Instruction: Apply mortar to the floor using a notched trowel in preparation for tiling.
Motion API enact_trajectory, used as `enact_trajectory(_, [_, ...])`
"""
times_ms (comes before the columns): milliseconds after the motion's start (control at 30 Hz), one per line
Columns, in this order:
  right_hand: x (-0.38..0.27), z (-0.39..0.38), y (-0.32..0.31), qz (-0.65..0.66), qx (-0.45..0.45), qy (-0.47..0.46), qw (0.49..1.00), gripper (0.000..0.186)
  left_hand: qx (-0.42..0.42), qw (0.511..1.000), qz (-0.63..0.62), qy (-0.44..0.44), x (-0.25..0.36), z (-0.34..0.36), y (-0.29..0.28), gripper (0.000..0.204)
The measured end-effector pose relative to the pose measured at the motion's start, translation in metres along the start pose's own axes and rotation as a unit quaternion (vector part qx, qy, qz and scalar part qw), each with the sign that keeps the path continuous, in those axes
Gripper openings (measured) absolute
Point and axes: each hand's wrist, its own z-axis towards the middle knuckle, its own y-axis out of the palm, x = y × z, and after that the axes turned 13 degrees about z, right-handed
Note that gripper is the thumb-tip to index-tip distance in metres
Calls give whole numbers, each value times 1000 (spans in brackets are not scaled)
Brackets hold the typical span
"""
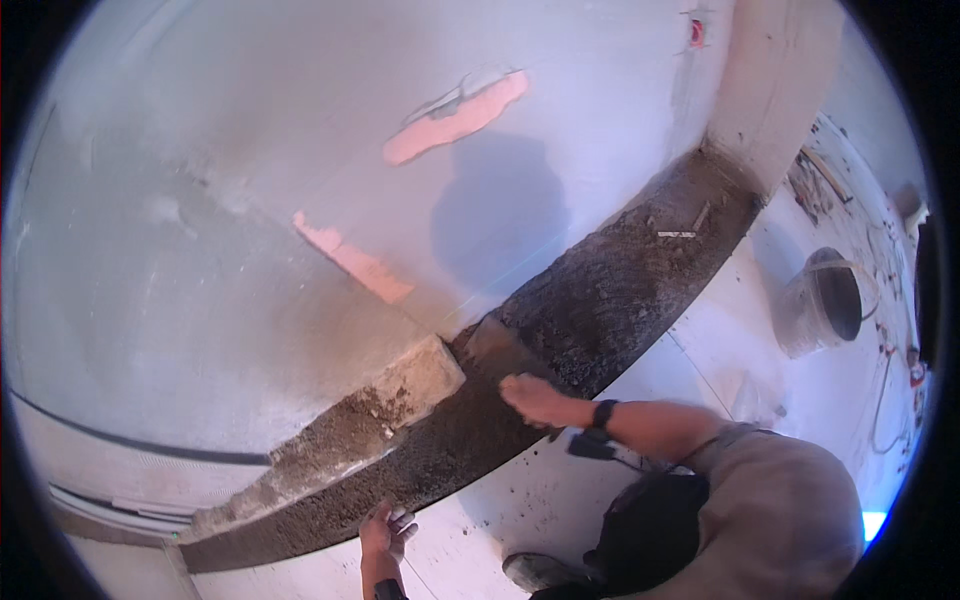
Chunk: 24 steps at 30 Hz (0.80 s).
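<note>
A long strip of dark, damp mortar [640, 280] runs along the foot of the wall. My right hand [543, 400] is closed on a trowel, whose flat, blurred blade [505, 348] lies over the mortar near the end of a pale raised ledge [435, 370]. The handle is hidden in my fist. Loose mortar crumbs [345, 435] cover part of that ledge. My left hand [386, 532] hovers by the strip's near edge, fingers loosely curled and apart, with nothing visible in it.
On the pale floor at the right stands a bucket [815, 305], with debris [820, 185] beyond it. A small ruler-like piece [677, 235] lies on the strip's far part. The wall [300, 130] has pink patches [455, 120]. My shoe [540, 572] is near the strip.
</note>
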Motion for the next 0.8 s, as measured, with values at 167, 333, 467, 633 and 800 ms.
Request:
enact_trajectory(167, [53,40,14,-186,158,-183,952,23,-121,992,-23,35,3,26,3,13])
enact_trajectory(333, [63,49,-73,-199,249,-44,947,35,-52,998,27,6,-15,30,-1,52])
enact_trajectory(467, [45,26,-148,-260,305,-94,911,20,-53,998,12,-9,-13,33,-2,52])
enact_trajectory(633, [16,11,-236,-303,356,-39,883,22,-102,993,-65,8,-2,30,18,10])
enact_trajectory(800, [22,-50,-226,-422,139,-135,886,20,-60,998,16,-5,1,23,35,9])
